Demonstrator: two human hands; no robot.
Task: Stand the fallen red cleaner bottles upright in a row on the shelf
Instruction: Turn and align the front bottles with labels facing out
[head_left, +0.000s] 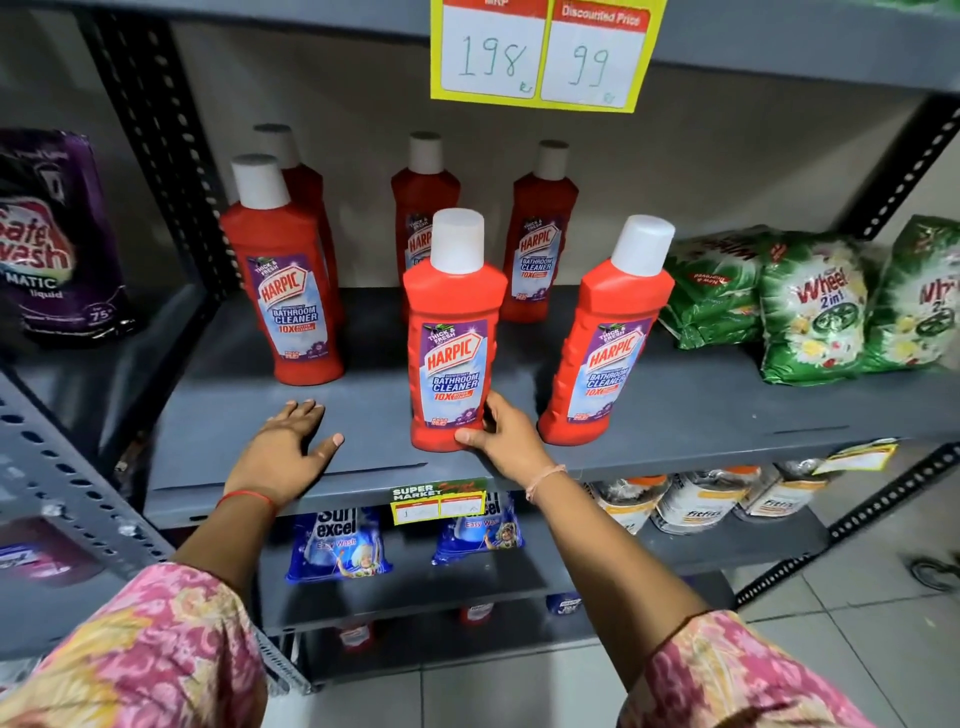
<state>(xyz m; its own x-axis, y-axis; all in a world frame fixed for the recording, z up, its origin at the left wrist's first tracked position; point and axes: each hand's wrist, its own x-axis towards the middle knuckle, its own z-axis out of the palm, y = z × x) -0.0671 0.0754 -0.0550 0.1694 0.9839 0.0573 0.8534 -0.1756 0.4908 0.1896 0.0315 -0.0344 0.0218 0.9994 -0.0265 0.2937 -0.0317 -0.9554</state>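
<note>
Six red Harpic bathroom cleaner bottles are all standing upright on the grey shelf, three along the front and three behind. The right hand has its grip clamped around the base of the middle front bottle. The left hand lies flat on the shelf, fingers spread, gripping nothing, right in front of the left front bottle.

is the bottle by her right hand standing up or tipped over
Upright: the middle front bottle stands on its base on the shelf, cap up, right hand gripping its lower side.
</note>
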